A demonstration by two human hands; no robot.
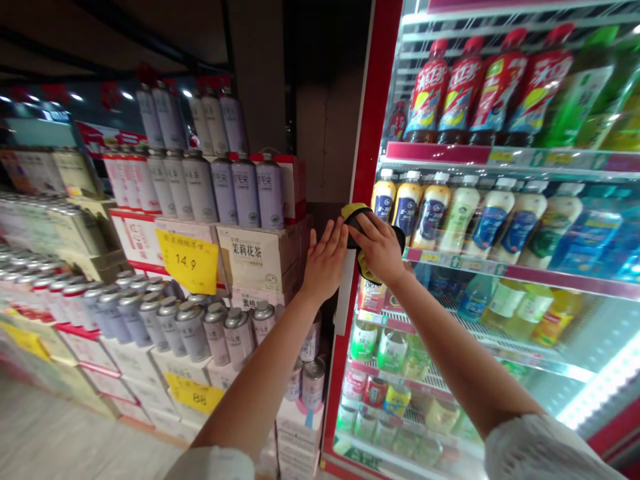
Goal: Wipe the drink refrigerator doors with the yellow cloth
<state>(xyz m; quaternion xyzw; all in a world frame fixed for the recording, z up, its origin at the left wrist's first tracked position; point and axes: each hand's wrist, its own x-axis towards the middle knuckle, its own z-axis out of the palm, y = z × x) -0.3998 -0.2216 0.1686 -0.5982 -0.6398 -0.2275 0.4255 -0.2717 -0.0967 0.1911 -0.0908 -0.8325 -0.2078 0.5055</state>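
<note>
My right grip (381,250) lies over the cloth (355,208), back of it toward me, fingers slanting up and left; yellow and dark folds show above, below and to the right of it, so I take it that the cloth is spread under my palm to cover more than my fingertips would. Whether my fingers also curl round it, I cannot tell, since the thumb and the underside are hidden. The cloth sits at the left edge of the fridge (380,73), above the pale strip (344,300) and in front of the left end of the row of white-capped bottles (485,220). My left grip (324,267) is just left of it, flat, fingers straight and clamped on nothing I can see, its tips right beside those of the right; it probably braces that edge, though I can't make out the contact. Both arms reach straight out, which should let me press evenly. To the right, red-capped bottles (503,90) stand on the upper shelf, mostly labels outward, likely so shoppers can read them. To the left, cans (193,327) stand upright in rows on boxes (263,257), which seem to serve as their display steps, and a yellow sign (187,260) hangs in front, where its price shows.
</note>
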